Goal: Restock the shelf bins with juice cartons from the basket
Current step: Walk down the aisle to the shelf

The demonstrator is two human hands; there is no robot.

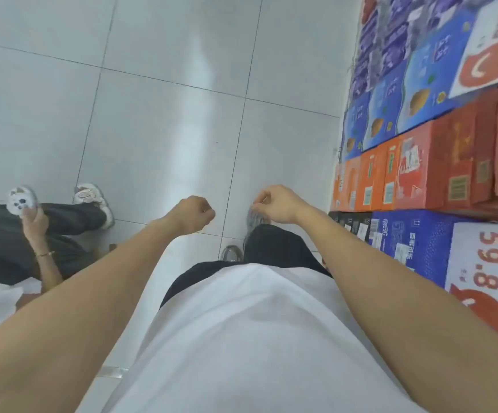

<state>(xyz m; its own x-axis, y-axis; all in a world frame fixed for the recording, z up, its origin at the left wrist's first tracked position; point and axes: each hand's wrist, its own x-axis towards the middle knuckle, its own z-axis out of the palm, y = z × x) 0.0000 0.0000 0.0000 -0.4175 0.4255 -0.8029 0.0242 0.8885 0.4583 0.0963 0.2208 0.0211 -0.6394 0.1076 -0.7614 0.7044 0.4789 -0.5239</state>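
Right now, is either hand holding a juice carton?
No. The left hand and right hand are both curled over the tiled floor with nothing in them.

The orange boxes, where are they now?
In the head view the orange boxes stand on the right, between blue boxes beyond and a blue case nearer the person.

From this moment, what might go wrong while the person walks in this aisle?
1. A second person stands close on the left, so the left hand may bump them.
2. Stacked boxes line the right side near the right hand; an arm might knock them.
3. No basket or juice carton is visible, and both hands hold nothing, so restocking may stall.
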